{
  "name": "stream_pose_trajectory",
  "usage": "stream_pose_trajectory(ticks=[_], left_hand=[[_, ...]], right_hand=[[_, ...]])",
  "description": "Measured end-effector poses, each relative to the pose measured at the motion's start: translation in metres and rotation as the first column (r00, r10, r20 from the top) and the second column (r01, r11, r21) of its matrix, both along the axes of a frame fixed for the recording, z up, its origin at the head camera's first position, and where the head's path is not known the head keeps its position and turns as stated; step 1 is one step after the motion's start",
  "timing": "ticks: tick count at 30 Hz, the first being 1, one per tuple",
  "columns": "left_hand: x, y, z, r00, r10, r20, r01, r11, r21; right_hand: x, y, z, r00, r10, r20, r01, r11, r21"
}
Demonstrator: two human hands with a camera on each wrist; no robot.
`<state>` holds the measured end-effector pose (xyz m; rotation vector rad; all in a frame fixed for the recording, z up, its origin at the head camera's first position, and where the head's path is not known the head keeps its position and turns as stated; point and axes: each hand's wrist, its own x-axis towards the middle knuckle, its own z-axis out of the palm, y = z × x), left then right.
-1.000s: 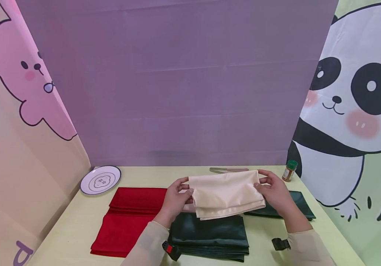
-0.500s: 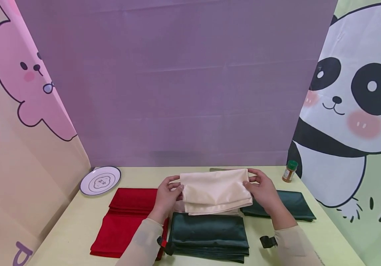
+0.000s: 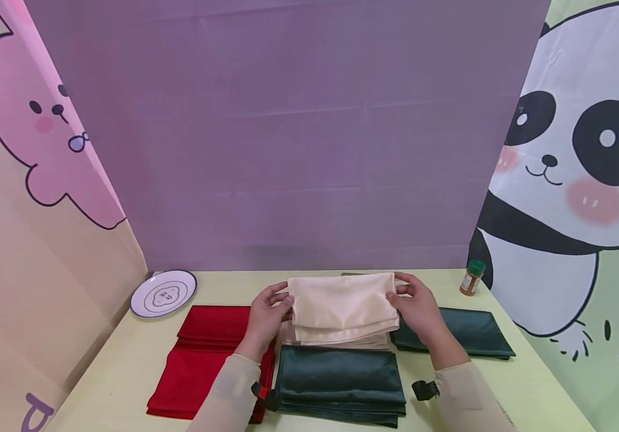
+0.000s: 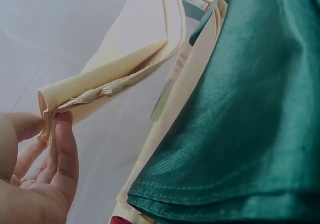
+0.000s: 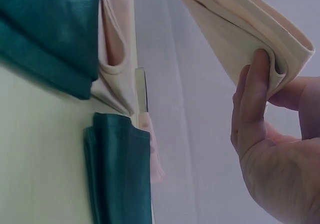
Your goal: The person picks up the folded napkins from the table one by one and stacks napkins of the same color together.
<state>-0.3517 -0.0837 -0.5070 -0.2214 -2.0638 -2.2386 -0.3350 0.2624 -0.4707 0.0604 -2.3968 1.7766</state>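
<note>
Both hands hold a folded cream satin cloth [image 3: 341, 306] raised above the table. My left hand [image 3: 267, 318] pinches its left end between thumb and fingers; the left wrist view shows the layered edge [image 4: 47, 109] there. At the right end, my right hand [image 3: 419, 309] pinches the folds, thumb on the near side in the head view. Beneath the held cloth lies another pale folded cloth [image 5: 114, 39], mostly covered in the head view. In front of it sits a stack of dark green satin cloths [image 3: 341, 378].
Red folded cloths [image 3: 201, 360] lie at left, partly behind the left forearm. A second green folded cloth [image 3: 466, 333] is at right. A white plate [image 3: 163, 294] stands at the back left, a green-capped jar [image 3: 472, 278] at the back right. A knife [image 5: 150, 144] lies near the back edge.
Both hands have carried the cream cloth leftward and slightly up, over the pale cloth behind the green stack. More of the right green cloth now shows. Both grips look unchanged.
</note>
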Motion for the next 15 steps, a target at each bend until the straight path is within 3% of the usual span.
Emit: stream_pose_trajectory(ticks=[8, 15], left_hand=[[0.0, 0.001, -0.008, 0.996, -0.09, 0.026, 0.091, 0.994, -0.054], [0.001, 0.003, -0.012, 0.991, -0.122, 0.053, 0.126, 0.989, -0.082]], right_hand=[[-0.002, -0.002, -0.011, 0.998, 0.053, 0.034, -0.055, 0.998, 0.039], [-0.001, -0.004, -0.014, 0.995, 0.082, 0.061, -0.085, 0.995, 0.057]])
